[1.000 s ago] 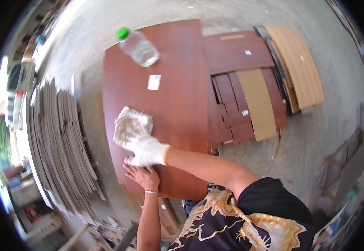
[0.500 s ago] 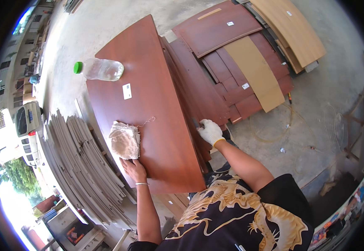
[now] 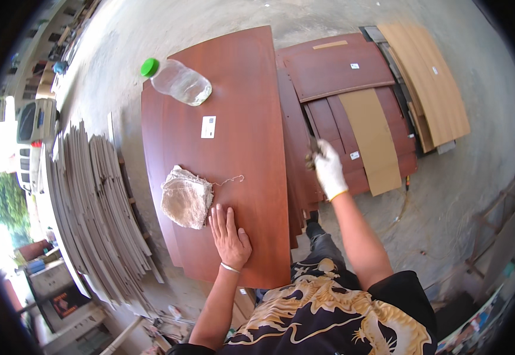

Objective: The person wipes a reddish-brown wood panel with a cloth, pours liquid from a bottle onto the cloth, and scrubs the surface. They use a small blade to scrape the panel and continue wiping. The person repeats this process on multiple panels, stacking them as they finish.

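Observation:
A wide reddish-brown wooden panel (image 3: pixel 248 148) lies in front of me on top of other panels. My bare left hand (image 3: pixel 231 239) rests flat on it near its close end, fingers stretched. Just beyond those fingers sits a folded, worn whitish cloth (image 3: pixel 187 198) with a loose thread trailing to the right. My right hand (image 3: pixel 329 168), in a white glove with darkened fingertips, is raised off the panel's right edge. Its fingers are closed around a small dark piece that is too blurred to name. Farther up the panel lies a clear plastic bottle (image 3: pixel 181 83) with a green cap.
More reddish-brown panels (image 3: pixel 337 71) are stacked to the right, with a tan strip (image 3: pixel 371 142) across them. Light wood boards (image 3: pixel 426 83) lie beyond. A pile of long grey strips (image 3: pixel 94 207) stands on the left. A thin hose (image 3: pixel 400 214) runs over the concrete floor.
My right hand has lifted away from the panel's edge, up and to the right. My left hand has slid rightward, farther onto the panel. The whole view has turned somewhat.

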A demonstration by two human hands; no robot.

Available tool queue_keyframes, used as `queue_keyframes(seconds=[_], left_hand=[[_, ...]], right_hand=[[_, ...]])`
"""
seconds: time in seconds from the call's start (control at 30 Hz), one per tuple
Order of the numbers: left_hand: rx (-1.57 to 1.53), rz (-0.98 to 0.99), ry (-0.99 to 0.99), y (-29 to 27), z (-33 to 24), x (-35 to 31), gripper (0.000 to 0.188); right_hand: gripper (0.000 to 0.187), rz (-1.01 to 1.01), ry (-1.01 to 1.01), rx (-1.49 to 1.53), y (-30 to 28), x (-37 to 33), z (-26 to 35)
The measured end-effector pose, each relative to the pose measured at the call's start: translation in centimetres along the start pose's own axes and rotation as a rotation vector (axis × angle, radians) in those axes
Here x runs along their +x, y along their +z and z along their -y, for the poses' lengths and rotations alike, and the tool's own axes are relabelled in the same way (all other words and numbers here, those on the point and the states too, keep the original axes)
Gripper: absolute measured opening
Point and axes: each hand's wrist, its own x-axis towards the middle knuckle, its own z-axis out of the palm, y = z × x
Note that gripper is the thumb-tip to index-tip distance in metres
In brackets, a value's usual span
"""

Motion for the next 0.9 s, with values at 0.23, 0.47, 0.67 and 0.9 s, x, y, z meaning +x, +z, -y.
queue_keyframes(seconds=[0.23, 0.47, 0.67, 0.9], left_hand=[[-0.018, 0.033, -0.021, 0.3, -0.2, 0.5, 0.07], [-0.029, 0.016, -0.038, -0.1, -0.1, 0.4, 0.068], [-0.048, 0.017, -0.05, -0.2, -0.1, 0.5, 0.068], [-0.039, 0.002, -0.044, -0.3, -0.1, 0.4, 0.067]], right_hand=[[0.018, 0.337, -0.26, -0.919, 5.7, 9.7, 16.0], [0.026, 0.411, -0.491, -1.608, 8.6, 9.5, 17.9], [0.016, 0.435, -0.623, -1.699, 7.8, 6.0, 16.2], [0.017, 0.482, -0.791, -1.689, 5.8, 2.9, 12.6]])
